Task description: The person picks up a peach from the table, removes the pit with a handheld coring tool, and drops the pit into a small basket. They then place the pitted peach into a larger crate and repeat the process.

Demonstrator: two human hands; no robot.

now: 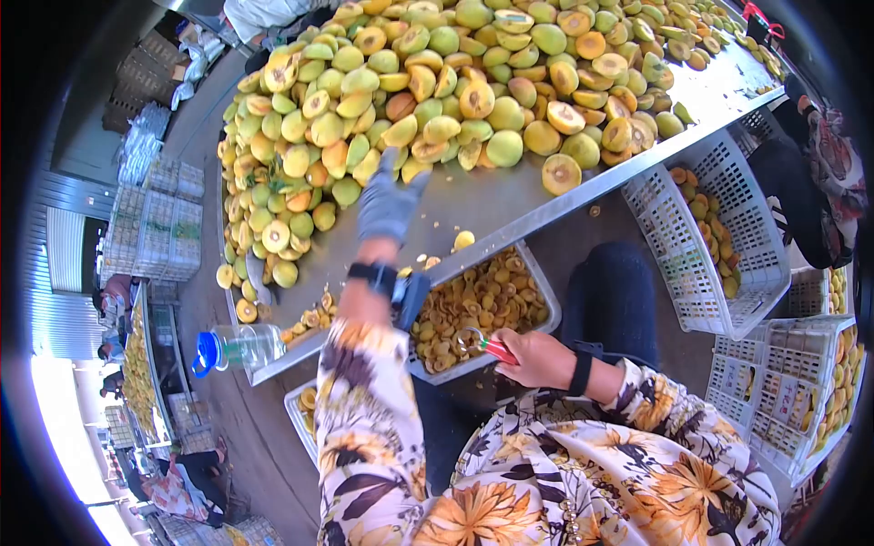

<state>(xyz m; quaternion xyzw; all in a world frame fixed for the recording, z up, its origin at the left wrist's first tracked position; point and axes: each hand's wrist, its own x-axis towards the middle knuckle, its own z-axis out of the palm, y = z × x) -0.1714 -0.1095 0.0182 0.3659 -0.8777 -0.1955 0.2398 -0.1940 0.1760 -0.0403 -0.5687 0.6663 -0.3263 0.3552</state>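
My left hand (387, 207), in a grey glove, reaches over the metal table with fingers stretched apart at the near edge of a heap of halved yellow-green peaches (437, 127). Nothing shows in its grasp. My right hand (537, 358), bare, is closed round the red handle of a pitting spoon (496, 350), whose curved metal end points left. That end is over a white crate (551, 314) of small brownish-yellow pieces, below the table edge. A cut peach half (562, 173) lies near the table's raised metal rim (592, 196).
A clear bottle with a blue lid (246, 349) stands at the table's left corner. White crates (674, 264) holding fruit are at right, near another person (824, 173). Stacked crates (155, 223) stand at left, with other people working further off.
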